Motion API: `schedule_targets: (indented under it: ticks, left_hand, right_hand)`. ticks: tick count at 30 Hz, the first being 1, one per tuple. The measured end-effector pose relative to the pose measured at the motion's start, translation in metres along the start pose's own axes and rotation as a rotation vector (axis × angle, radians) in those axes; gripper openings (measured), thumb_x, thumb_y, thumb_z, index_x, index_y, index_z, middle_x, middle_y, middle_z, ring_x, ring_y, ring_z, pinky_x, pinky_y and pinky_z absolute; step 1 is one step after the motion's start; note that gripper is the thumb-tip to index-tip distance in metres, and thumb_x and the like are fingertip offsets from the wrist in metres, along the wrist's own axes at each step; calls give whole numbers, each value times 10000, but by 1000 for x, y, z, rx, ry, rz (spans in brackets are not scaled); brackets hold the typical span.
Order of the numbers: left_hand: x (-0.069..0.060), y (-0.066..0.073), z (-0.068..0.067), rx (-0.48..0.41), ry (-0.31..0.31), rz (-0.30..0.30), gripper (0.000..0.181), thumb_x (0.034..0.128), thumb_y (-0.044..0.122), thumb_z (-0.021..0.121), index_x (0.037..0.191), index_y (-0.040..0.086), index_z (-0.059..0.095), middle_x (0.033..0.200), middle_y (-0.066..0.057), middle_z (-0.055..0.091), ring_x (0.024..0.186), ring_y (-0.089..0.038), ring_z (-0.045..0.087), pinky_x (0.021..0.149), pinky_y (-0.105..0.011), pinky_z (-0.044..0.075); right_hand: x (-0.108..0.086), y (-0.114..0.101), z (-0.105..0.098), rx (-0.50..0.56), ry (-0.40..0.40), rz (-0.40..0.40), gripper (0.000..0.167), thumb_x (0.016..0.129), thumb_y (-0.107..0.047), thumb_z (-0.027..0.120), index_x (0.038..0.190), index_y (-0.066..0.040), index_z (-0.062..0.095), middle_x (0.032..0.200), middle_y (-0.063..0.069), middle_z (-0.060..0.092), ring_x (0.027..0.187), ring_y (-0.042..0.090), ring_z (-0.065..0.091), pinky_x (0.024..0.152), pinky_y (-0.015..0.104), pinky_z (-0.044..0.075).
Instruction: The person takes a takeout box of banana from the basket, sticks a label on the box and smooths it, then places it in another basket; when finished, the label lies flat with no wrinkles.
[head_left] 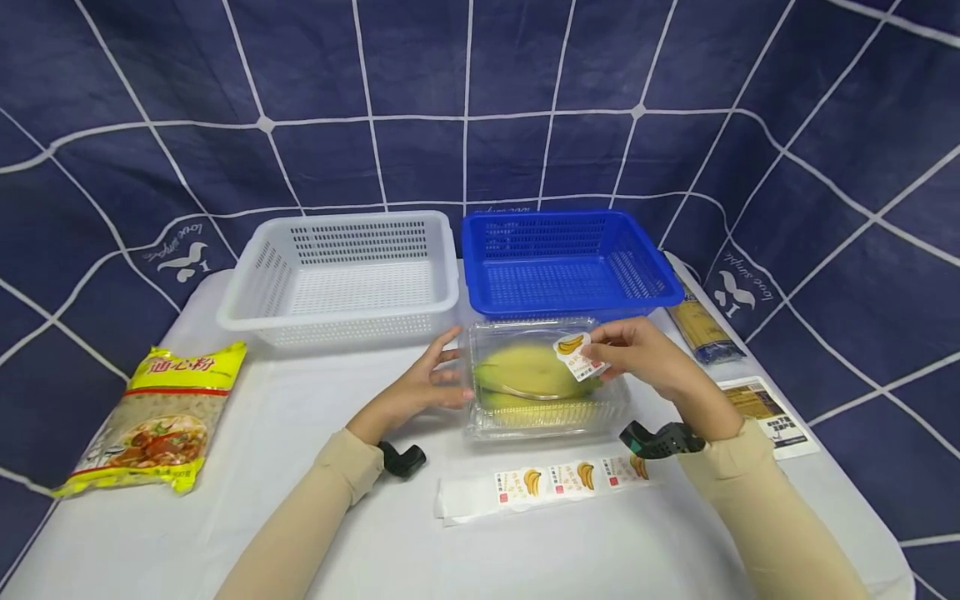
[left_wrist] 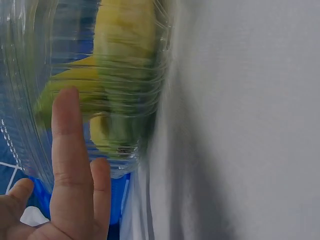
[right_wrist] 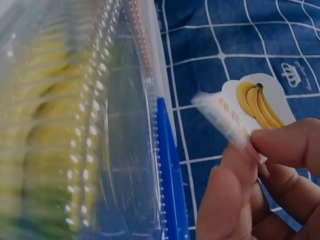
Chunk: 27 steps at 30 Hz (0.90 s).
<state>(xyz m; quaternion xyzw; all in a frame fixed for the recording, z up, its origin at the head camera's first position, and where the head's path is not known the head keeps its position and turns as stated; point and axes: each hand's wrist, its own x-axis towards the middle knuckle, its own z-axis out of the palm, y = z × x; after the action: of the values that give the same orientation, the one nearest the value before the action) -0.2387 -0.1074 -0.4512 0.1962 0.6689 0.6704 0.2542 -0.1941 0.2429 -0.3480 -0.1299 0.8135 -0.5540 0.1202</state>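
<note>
A clear plastic clamshell box (head_left: 495, 421) with yellow-green bananas (head_left: 528, 372) inside stands closed on the white table. My left hand (head_left: 420, 385) is at its left side, fingers extended; in the left wrist view a straight finger (left_wrist: 70, 155) lies against the ribbed wall. My right hand (head_left: 637, 354) pinches a white banana sticker (head_left: 576, 357) between thumb and fingers, over the right part of the lid. The right wrist view has the sticker (right_wrist: 260, 102) slightly bent and above the lid. In front of the box lies a strip of banana stickers (head_left: 540, 485).
Behind the box stand a white basket (head_left: 337, 321) and a blue basket (head_left: 573, 305). A yellow pasta bag (head_left: 161, 417) lies at the left. On the right are a pack of dry noodles (head_left: 701, 321) and a printed sheet (head_left: 776, 417), partly behind the right arm.
</note>
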Motion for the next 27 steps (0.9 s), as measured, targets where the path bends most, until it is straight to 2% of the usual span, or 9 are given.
schedule_targets:
  ticks: [8,16,27]
  left_hand:
    - [1,3,2,-7,-27,-6,1191,862,85,841,1758,227,68,1727,-305,121,1527,-574,278,1020,-571,584]
    - [0,4,5,-11,-3,-53,1144,894,112,816,1757,267,81,1732,-310,73,1553,-592,203,1015,-535,588]
    - [3,2,5,-8,5,-63,1140,891,79,804,1757,254,84,1722,-316,89,1546,-586,225,1023,-530,587]
  right_hand:
    - [14,-3,1,59,4,100,218,1010,64,667,1177,189,605,883,30,726,756,118,738,719,288,659]
    - [27,-1,23,-60,64,110,430,967,54,732,1339,155,540,819,90,725,688,138,731,692,330,667]
    - [38,6,37,-123,99,141,433,934,81,750,1294,118,511,767,114,707,588,106,693,597,303,646]
